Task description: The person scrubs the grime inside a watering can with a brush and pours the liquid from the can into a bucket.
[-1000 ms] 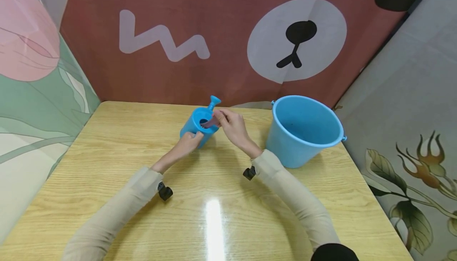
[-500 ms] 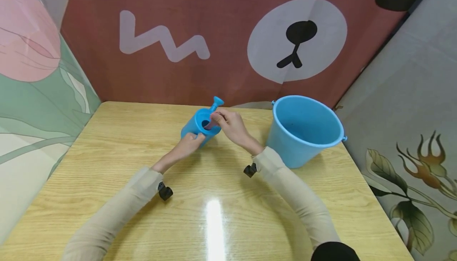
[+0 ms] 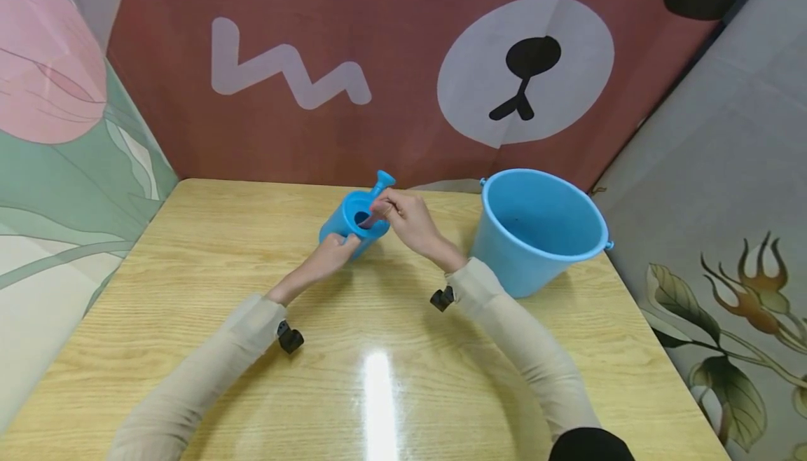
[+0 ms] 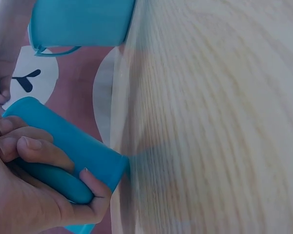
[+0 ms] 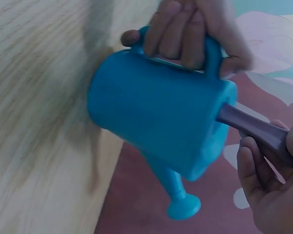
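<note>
A blue watering can (image 3: 345, 218) is near the back edge of the table, its spout and round rose pointing to the back. My left hand (image 3: 332, 253) grips the can's handle, with fingers curled around it, as the left wrist view shows. Into the can's top opening runs a mauve-brown tool handle (image 5: 254, 127); its far end is hidden inside. The outer end of that handle is pinched between thumb and fingers of my right hand (image 3: 410, 223). Whether the can's base touches the table, I cannot tell for certain.
To the right stands a large light-blue bucket (image 3: 520, 272), close to my right forearm. The wooden table (image 3: 189, 258) ends at a cloth backdrop (image 3: 403, 132) with a cartoon bear. A patterned curtain (image 3: 725, 167) hangs on the right side.
The watering can and both hands have shifted very slightly to the right since a second ago. The mauve-brown handle tilts a little more upright. Both grips stay the same.
</note>
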`<state>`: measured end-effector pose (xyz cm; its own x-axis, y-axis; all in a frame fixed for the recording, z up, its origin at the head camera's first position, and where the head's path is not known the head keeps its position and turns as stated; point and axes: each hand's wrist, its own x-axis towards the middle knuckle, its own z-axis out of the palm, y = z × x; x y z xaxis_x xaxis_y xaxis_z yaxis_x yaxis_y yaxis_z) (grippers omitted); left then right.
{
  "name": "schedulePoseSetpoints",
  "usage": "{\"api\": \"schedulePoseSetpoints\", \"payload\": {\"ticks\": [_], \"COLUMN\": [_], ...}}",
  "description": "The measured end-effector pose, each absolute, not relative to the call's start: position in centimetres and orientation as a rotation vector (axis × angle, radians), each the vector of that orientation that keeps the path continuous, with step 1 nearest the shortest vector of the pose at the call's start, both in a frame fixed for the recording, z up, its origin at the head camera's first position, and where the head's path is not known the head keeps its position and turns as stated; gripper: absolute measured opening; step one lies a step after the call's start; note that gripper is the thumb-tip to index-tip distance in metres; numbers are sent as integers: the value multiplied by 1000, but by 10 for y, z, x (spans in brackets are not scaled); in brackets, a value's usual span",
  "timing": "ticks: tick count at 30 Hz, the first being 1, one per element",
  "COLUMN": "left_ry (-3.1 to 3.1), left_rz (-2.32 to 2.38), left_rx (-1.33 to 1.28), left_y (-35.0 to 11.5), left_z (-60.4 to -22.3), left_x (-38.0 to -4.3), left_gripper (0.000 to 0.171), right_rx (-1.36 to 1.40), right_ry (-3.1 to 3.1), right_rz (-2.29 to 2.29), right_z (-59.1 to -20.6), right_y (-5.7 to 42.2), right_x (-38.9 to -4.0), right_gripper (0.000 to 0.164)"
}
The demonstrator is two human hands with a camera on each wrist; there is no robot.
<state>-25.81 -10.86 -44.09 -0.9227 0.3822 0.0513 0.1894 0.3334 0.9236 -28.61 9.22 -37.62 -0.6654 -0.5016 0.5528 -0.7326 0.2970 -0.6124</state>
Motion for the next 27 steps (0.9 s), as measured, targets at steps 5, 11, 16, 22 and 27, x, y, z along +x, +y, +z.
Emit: {"api": "schedulePoseSetpoints", "payload": {"ticks": [5, 11, 16, 22, 27], "left_ry": [2442, 2467, 2481, 2461, 2476], "left_rz": [1631, 1596, 1597, 1604, 1602], "left_rx": [554, 533, 558, 574, 570], "left_y": [-106, -104, -104, -104, -105], "left_z": [-435, -433, -439, -440, -440], "left_x": [-254, -252, -255, -254, -254], "left_gripper": [47, 46, 47, 47, 46], "right_rx": [1113, 1170, 1183, 1165, 1191], "right_ry": [-2393, -2313, -2317, -2446, -2336], "right_rz": [1241, 1227, 1189, 1070, 1082], "right_z": [-380, -367, -369, -377, -365], "right_y": [92, 98, 95, 92, 95], "right_x": [-287, -289, -288, -285, -287], "right_gripper": [20, 17, 15, 16, 12]}}
